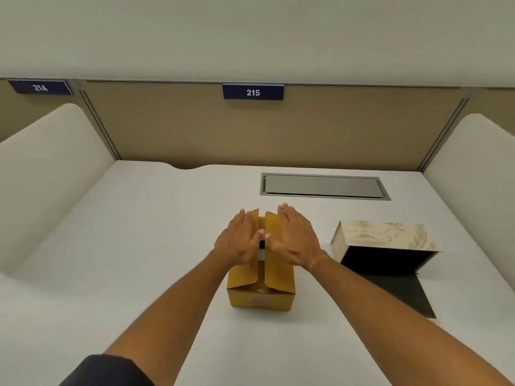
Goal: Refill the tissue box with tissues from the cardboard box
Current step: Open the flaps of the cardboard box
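A small yellow-brown cardboard box (pixel 262 298) stands near the middle of a white desk top (pixel 139 246), with its two long top flaps raised and leaning toward each other, a narrow gap left between them. The left hand (pixel 238 240) lies flat against the outer face of the left flap (pixel 252 263), fingers straight and held together, pointing toward the far side; the right hand (pixel 296 240) lies the same way on the right flap (pixel 278 268). Neither hand is closed around anything: the palms are spread open and press on the cardboard, with the thumbs nearly meeting over the gap. Through that gap a dark opening and a pale strip show, but what is inside cannot be made out. A patch of clear tape sits on the near wall of the box. To the right of it, apart from it, lies a cream tissue box with a gold leaf pattern (pixel 387 235), turned on its side so its open, dark interior faces the near side, and a black flap (pixel 401 296) spreads flat on the desk from its lower edge. Farther back, a grey metal cable hatch (pixel 323 186) is set flush into the desk. A tan partition panel (pixel 250 129) closes the far side, carrying a dark blue sign reading 215 (pixel 253 92), with another blue sign reading 214 (pixel 40 87) at the far left. Cream rounded side dividers (pixel 47 168) flank the desk. A dark sleeve (pixel 106 370) covers the left upper arm.
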`<state>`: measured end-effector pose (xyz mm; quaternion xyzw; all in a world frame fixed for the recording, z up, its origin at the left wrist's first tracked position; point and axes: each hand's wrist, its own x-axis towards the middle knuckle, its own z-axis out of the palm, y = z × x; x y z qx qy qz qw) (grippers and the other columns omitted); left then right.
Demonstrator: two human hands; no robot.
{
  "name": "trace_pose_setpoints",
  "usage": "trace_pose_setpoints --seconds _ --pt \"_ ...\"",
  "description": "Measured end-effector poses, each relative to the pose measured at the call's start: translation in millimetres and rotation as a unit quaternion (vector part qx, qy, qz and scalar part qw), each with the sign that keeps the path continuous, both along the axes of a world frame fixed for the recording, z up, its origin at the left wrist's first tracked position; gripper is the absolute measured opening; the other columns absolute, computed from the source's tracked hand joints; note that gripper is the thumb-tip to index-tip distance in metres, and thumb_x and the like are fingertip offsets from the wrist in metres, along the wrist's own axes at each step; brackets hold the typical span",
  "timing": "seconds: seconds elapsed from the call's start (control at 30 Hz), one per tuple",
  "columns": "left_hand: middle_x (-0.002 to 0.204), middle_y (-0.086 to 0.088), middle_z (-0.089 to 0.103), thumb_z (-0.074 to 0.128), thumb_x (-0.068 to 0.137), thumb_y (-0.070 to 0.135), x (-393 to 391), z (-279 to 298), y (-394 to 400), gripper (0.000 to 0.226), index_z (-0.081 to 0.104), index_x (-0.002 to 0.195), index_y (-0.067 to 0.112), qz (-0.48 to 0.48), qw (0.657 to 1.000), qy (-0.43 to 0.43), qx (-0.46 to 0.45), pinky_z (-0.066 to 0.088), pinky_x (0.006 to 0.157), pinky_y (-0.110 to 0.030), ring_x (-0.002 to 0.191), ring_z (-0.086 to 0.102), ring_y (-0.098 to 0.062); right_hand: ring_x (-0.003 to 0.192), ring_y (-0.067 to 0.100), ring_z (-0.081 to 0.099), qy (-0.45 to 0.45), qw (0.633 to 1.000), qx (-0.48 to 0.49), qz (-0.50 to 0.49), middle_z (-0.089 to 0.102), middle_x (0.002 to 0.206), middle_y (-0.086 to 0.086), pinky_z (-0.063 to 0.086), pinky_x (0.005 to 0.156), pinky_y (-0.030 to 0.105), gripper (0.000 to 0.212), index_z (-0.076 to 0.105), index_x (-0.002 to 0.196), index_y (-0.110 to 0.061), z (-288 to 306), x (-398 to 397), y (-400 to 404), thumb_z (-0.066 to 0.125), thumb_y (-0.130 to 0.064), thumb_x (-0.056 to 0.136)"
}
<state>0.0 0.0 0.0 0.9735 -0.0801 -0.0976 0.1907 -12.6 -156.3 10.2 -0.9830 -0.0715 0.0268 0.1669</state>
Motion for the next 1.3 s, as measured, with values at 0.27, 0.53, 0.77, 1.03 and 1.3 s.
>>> trace_pose_setpoints --seconds 0.27,0.53,0.77,1.03,1.3 --pt "0.158 -0.007 0.022 0.028 0.097 0.052 1 -9 1 0.06 0.023 0.145 0.016 0.031 0.998 0.029 -0.052 0.033 0.11 -0.047 0.141 0.031 -0.031 0.15 0.026 0.01 0.077 0.996 0.036 0.001 0.007 0.164 0.004 0.013 0.121 0.042 0.083 0.005 0.153 -0.016 -22 1 6 0.04 -0.06 0.092" --pt "0.157 -0.006 0.025 0.035 0.094 0.057 4 -16 1 0.067 0.02 0.146 0.018 0.041 0.998 0.035 -0.036 0.036 0.109 -0.048 0.14 0.033 -0.031 0.15 0.027 0.01 0.106 0.993 0.05 -0.008 0.004 0.164 0.003 0.016 0.119 0.045 0.086 0.003 0.153 -0.019 -28 0 10 0.044 -0.06 0.09" --pt "0.154 -0.009 0.031 0.038 0.097 0.047 3 -11 -2 0.061 0.024 0.146 0.015 0.043 0.998 0.016 -0.046 0.038 0.108 -0.044 0.136 0.039 -0.031 0.148 0.029 0.017 0.095 0.993 0.07 -0.02 0.011 0.163 0.005 0.024 0.117 0.045 0.076 0.01 0.153 -0.018 -19 -3 13 0.045 -0.05 0.094" --pt "0.134 -0.008 0.057 0.038 0.099 0.031 5 4 21 0.049 0.032 0.145 0.016 0.049 0.989 -0.046 -0.131 0.051 0.095 -0.043 0.113 0.06 -0.03 0.09 0.018 0.063 -0.043 0.984 0.149 -0.087 0.066 0.118 0.007 0.053 0.079 0.031 0.059 0.04 0.144 -0.012 2 -1 3 0.057 -0.024 0.089" --pt "0.119 -0.015 0.063 0.042 0.097 0.018 9 17 46 0.04 0.043 0.135 0.005 0.06 0.988 -0.095 -0.108 0.05 0.085 -0.041 0.103 0.062 -0.033 0.082 0.021 0.059 -0.043 0.981 0.112 -0.153 0.064 0.097 0.011 0.051 0.067 0.031 0.03 0.059 0.108 -0.004 10 4 -28 0.062 -0.008 0.078"
